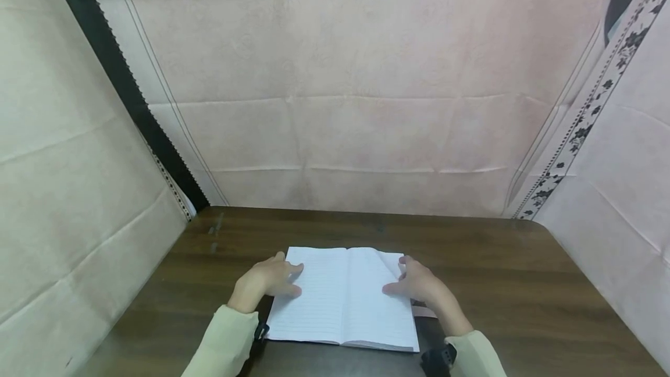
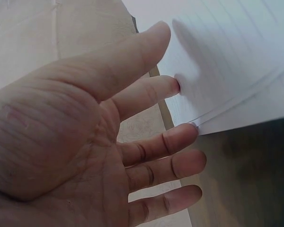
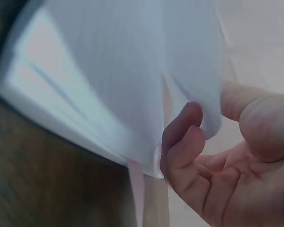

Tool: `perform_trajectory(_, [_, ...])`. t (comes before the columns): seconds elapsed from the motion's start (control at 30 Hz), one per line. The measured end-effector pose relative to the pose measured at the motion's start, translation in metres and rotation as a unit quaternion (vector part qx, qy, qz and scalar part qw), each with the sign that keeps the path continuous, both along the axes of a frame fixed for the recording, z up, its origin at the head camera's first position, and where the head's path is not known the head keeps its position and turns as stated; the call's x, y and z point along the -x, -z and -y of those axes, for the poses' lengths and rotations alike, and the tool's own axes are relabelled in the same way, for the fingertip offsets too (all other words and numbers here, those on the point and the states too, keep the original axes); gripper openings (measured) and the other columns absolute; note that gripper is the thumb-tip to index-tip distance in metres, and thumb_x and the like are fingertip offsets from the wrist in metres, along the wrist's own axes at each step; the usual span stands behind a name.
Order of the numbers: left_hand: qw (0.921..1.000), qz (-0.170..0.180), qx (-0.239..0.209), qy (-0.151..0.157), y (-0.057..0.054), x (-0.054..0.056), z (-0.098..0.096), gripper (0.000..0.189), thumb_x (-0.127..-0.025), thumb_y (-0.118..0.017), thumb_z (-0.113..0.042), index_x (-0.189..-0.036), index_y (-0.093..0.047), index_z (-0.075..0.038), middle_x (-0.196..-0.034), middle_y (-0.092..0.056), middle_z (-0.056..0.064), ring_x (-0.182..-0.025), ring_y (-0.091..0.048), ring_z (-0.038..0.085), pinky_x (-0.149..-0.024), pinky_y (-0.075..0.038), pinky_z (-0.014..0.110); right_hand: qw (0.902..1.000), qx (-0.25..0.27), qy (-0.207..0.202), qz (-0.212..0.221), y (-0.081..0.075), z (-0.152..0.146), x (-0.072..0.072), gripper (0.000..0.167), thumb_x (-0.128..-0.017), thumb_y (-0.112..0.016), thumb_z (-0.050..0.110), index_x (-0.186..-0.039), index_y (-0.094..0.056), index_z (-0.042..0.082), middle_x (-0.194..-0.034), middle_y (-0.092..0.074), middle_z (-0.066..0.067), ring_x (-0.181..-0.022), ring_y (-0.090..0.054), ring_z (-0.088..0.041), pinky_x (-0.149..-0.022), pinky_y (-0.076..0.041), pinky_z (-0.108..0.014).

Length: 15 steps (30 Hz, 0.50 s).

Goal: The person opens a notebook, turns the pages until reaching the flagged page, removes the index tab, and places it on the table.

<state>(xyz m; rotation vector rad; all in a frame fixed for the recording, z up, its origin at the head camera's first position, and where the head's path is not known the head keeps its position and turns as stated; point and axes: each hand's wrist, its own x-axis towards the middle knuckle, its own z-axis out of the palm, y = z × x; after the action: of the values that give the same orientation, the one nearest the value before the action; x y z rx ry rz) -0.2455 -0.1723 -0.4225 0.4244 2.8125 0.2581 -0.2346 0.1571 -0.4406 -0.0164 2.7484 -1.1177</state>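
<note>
A notebook [image 1: 319,307] with lined pages lies spread on the table, its centre fold running away from me. At its left edge is my left hand [image 1: 267,278], thumb over the page. In the left wrist view its fingers [image 2: 165,142] extend fairly straight, two tips right at the paper's edge. On the far right, my right hand [image 1: 421,284] pinches a page [image 3: 194,56] near its upper corner. The right wrist view has the lifted paper bending between the thumb and curled fingers [image 3: 184,146]. A pale pink ribbon bookmark [image 3: 137,189] sticks out beyond the page edges.
The dark brown wooden table [image 1: 523,284] stretches to both sides of the notebook. Pale creased cloth [image 1: 356,103] hangs behind the table and on either side. Dark wrist bands [image 1: 438,359] sit by the light green sleeves [image 1: 225,339].
</note>
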Motion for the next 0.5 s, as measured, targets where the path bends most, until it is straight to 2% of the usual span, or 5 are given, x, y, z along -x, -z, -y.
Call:
perform_trajectory(0.1, [1.0,0.004,0.003,-0.001,0.0,0.0,0.0,0.061,-0.089,-0.075,-0.038,-0.143,-0.057,-0.015,-0.126,-0.053,0.022,-0.103,-0.052,0.028,-0.087,-0.05,0.053,0.9998,0.017,0.003,0.005,-0.004,-0.006,0.001,0.088,-0.079,-0.086,0.028,-0.144,-0.04,-0.01,-0.113,-0.063,-0.022,-0.098,-0.064,-0.033,-0.081,-0.054,-0.052])
perform_trajectory(0.27, [0.9999,0.008,0.006,-0.001,0.0,0.0,-0.001,0.061,-0.09,-0.074,-0.038,-0.144,-0.057,-0.015,-0.125,-0.054,0.02,-0.1,-0.051,0.027,-0.086,-0.05,0.052,0.9974,0.072,0.002,0.011,-0.007,-0.013,0.003,0.082,-0.086,-0.08,0.025,-0.144,-0.037,-0.013,-0.107,-0.065,-0.02,-0.083,-0.065,-0.026,-0.071,-0.056,-0.045])
perform_trajectory(0.4, [1.0,0.007,0.005,0.002,0.001,0.0,0.0,0.06,-0.09,-0.073,-0.037,-0.144,-0.056,-0.016,-0.125,-0.055,0.02,-0.1,-0.051,0.026,-0.085,-0.05,0.05,0.9945,0.104,0.003,0.009,-0.009,-0.017,0.003,0.065,-0.094,-0.071,0.027,-0.14,-0.045,-0.011,-0.098,-0.068,-0.014,-0.078,-0.064,-0.024,-0.069,-0.055,-0.042])
perform_trajectory(0.5, [1.0,0.007,0.003,0.0,0.001,0.0,0.0,0.06,-0.091,-0.073,-0.037,-0.144,-0.057,-0.016,-0.126,-0.054,0.02,-0.1,-0.051,0.026,-0.087,-0.05,0.052,0.991,0.133,0.006,0.009,-0.012,-0.017,0.003,0.04,-0.097,-0.067,0.026,-0.123,-0.063,-0.004,-0.084,-0.067,-0.011,-0.072,-0.062,-0.027,-0.069,-0.053,-0.04])
